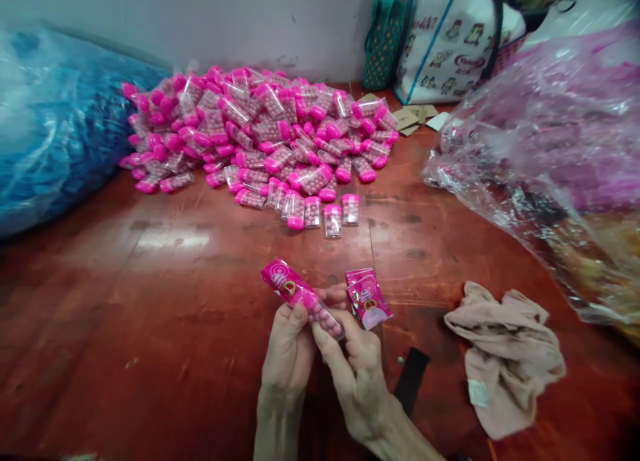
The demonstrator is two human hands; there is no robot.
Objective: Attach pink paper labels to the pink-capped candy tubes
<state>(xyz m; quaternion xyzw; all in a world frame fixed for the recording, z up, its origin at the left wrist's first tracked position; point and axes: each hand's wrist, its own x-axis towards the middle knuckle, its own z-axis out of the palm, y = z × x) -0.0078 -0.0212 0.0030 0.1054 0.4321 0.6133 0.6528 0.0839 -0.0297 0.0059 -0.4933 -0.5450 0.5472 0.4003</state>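
Observation:
Close in front of me, a clear candy container (329,322) with pink balls is held tilted, one end inside a shiny pink printed sleeve (283,278). My left hand (287,348) is closed on the sleeve, thumb on top. My right hand (356,362) pinches the container's lower end between thumb and fingers. How far the container reaches into the sleeve is hard to make out. Just right of the hands lie more flat pink sleeves (369,298), overlapping one another. Beyond them stand or lie several filled containers with pink caps (333,220).
A large heap of filled containers (260,124) lies near the wall. At left is a blue plastic bag (65,128); at right, a clear plastic bag (550,134) with pink contents. A beige cloth (507,354) and a black strip (413,380) lie nearer. Behind stands a white tote bag (450,48).

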